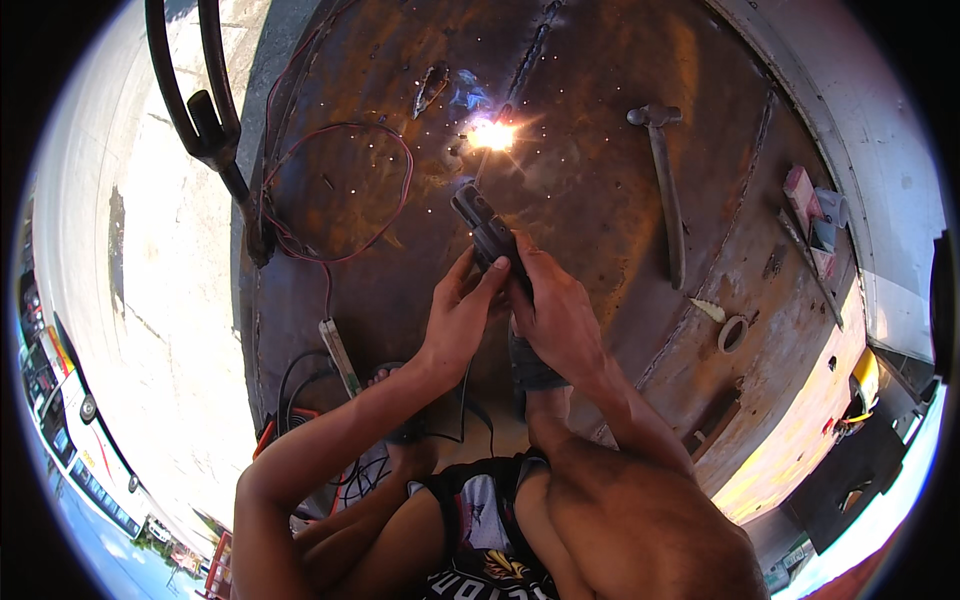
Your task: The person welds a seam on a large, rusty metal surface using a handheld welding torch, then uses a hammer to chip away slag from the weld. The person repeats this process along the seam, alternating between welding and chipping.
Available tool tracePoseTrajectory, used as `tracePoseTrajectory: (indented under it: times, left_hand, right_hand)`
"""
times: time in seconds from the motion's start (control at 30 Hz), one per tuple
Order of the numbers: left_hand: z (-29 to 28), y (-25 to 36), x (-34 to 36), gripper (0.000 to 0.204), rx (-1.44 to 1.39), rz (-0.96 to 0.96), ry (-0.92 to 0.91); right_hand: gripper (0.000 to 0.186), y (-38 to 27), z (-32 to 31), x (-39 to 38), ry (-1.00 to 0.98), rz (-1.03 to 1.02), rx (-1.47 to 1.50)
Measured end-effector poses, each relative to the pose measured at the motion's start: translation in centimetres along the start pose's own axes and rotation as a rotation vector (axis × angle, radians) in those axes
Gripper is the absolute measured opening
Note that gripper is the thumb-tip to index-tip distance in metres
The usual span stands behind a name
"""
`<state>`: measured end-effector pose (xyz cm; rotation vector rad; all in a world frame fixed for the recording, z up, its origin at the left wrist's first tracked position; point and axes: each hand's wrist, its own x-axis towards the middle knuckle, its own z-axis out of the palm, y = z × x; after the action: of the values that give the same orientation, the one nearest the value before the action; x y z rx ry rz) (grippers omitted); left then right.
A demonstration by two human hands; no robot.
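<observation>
Both hands are closed on a black electrode holder in the middle of the view. My right hand wraps its handle, and the fingers of my left hand pinch it from the left. A thin welding rod runs from its jaws up to a bright arc. Sparks scatter round the arc over a rusty steel plate, and blue-grey smoke rises beside it. The glare hides the rod's tip and the metal beneath. A rough weld seam leads away from the arc toward the far edge.
A hammer lies to the right. Farther right are a pink-and-white box, a long thin bar and a ring. Thin red-black wire loops at left, near a black forked metal frame. Cables gather by my legs.
</observation>
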<state>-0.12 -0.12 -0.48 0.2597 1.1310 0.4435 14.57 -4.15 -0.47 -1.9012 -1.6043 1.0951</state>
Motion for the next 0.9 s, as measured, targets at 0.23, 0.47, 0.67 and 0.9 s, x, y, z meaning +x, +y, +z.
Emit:
tracePoseTrajectory:
  times: [0.23, 0.47, 0.67, 0.9]
  left_hand:
    - [-0.09, -0.13, 0.09, 0.040, 0.009, 0.019, -0.003]
    - [0.07, -0.03, 0.03, 0.040, 0.011, 0.004, 0.015]
    - [-0.02, -0.13, 0.03, 0.035, 0.033, 0.010, 0.005]
    - [0.19, 0.11, -0.08, 0.034, 0.032, -0.007, 0.016]
  right_hand:
    - [0.052, -0.43, -0.32, 0.11, -0.067, 0.077, 0.008]
    - [0.054, -0.26, -0.23, 0.08, -0.057, 0.066, -0.007]
    - [0.054, -0.23, -0.11, 0.10, -0.060, 0.063, -0.014]
    - [0.052, -0.23, -0.04, 0.12, -0.020, 0.026, -0.012]
